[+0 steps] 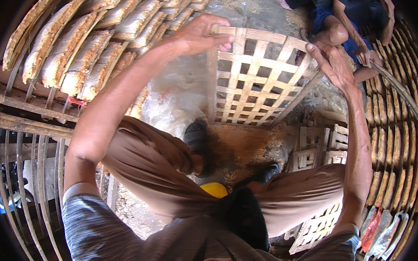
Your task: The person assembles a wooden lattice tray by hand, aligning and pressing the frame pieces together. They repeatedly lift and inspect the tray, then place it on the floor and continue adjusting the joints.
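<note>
A woven bamboo lattice tray stands upright on the ground in front of me. My left hand grips its top left corner. At the top right edge, my right hand holds the frame, fingers curled over the slat. I sit with my knees apart in brown trousers, my feet in dark sandals near the tray's lower edge.
Racks of flat golden-brown slabs on bamboo trays fill the left and the right side. More lattice trays are stacked at the right. Another person sits at the top right. A yellow object lies between my legs.
</note>
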Action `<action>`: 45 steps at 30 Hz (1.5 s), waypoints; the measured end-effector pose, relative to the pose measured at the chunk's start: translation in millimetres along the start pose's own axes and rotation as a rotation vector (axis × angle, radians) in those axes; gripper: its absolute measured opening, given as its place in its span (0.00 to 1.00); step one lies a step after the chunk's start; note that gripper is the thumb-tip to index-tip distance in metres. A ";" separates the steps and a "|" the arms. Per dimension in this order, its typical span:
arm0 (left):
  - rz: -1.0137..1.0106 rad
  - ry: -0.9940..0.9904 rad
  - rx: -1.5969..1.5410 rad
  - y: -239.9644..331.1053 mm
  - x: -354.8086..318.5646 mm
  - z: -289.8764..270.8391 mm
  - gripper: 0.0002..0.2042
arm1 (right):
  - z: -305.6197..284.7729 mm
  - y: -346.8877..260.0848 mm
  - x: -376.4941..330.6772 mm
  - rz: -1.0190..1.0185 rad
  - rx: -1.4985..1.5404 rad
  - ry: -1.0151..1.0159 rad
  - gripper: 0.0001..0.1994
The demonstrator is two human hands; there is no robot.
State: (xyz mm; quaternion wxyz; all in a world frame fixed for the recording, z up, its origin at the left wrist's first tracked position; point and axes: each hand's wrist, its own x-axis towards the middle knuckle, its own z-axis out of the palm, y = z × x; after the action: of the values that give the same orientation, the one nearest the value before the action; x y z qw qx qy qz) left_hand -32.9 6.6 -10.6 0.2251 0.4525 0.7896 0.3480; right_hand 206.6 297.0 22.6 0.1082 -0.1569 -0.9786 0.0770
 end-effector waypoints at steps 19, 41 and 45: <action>0.017 -0.011 -0.051 -0.1 20.6 5.4 0.23 | 47.8 78.4 -61.8 0.243 0.902 -0.045 0.17; 0.137 -0.070 0.116 3.2 16.4 3.2 0.14 | 54.0 77.3 -53.0 0.267 0.687 -0.053 0.11; 0.127 -0.029 0.173 9.4 14.3 5.5 0.13 | 56.7 87.8 -52.5 0.345 0.789 -0.082 0.15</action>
State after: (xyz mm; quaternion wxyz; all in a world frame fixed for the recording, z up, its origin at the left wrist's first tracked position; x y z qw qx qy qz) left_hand -31.0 24.2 -7.7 0.1742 0.5244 0.7831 0.2855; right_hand 267.4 355.8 -58.1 0.1063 -0.2616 -0.8371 0.4686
